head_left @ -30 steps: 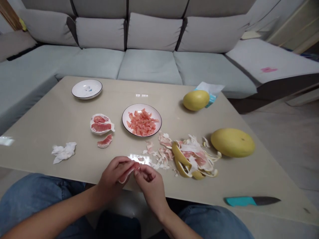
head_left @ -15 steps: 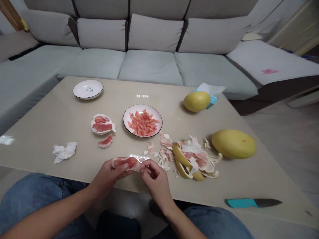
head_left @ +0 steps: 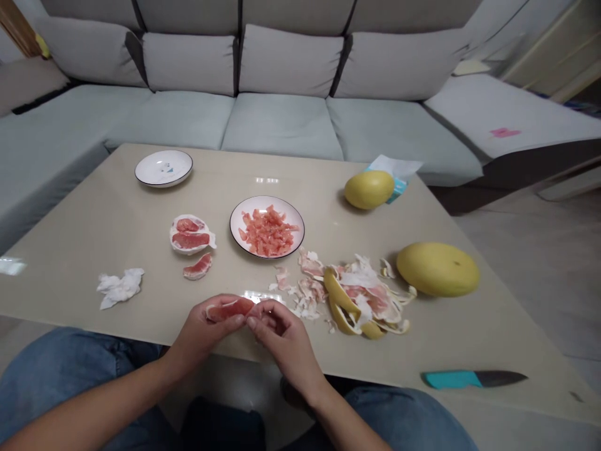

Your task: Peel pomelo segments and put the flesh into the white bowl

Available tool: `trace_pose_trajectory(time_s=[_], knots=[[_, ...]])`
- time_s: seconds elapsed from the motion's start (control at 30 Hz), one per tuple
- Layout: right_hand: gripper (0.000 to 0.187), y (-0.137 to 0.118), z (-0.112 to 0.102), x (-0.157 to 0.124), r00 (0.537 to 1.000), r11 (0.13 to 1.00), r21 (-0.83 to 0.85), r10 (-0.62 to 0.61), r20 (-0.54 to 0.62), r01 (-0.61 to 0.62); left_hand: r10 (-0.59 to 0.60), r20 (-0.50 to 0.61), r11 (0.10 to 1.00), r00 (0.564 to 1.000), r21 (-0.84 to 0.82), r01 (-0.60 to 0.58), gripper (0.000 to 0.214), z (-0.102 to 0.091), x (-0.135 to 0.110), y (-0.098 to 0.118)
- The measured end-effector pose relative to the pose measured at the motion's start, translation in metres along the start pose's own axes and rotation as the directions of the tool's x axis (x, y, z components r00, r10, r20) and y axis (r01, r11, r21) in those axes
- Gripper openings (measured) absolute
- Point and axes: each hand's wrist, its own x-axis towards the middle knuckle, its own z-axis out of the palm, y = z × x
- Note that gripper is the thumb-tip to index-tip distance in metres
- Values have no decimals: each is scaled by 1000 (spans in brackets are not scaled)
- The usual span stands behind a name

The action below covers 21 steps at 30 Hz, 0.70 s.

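Observation:
My left hand (head_left: 206, 329) is closed round a pomelo segment (head_left: 229, 309), its pink flesh showing above the fingers near the table's front edge. At the segment's right tip, my right hand (head_left: 280, 332) pinches with thumb and fingers against its membrane; the fingertips partly hide the spot. Beyond the hands stands a white plate (head_left: 297, 216) with a dark rim, holding small pieces of pink pomelo flesh (head_left: 270, 232). To its left lie an opened chunk of pomelo (head_left: 191, 240) and one loose segment (head_left: 198, 267).
Right of my hands lies a pile of peel (head_left: 345, 307) and membrane scraps (head_left: 310, 300). Two whole pomelos (head_left: 437, 269) and a tissue pack (head_left: 398, 188) sit farther right. A teal-handled knife (head_left: 474, 379) lies near the front edge. Crumpled tissue (head_left: 121, 288) and another plate (head_left: 164, 178) are left.
My right hand has moved slightly left, up against the segment's tip. The strip of pale membrane that was stretched between my hands is now mostly hidden by the fingers.

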Motion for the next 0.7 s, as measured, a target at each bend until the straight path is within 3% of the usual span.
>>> trace_pose_trajectory(time_s=[0.23, 0.5, 0.7], knots=[[26, -4, -3, -2, 1000, 999, 30, -25, -13, 25, -169, 74, 946, 983, -267, 183, 25, -1, -1, 4], [28, -13, -3, -6, 999, 1000, 11, -14, -40, 15, -232, 104, 916, 967, -311, 253, 19, -2, -2, 7], [26, -12, -8, -6, 996, 998, -17, -58, -61, 57, -240, 192, 885, 952, -360, 296, 16, -3, -1, 5]])
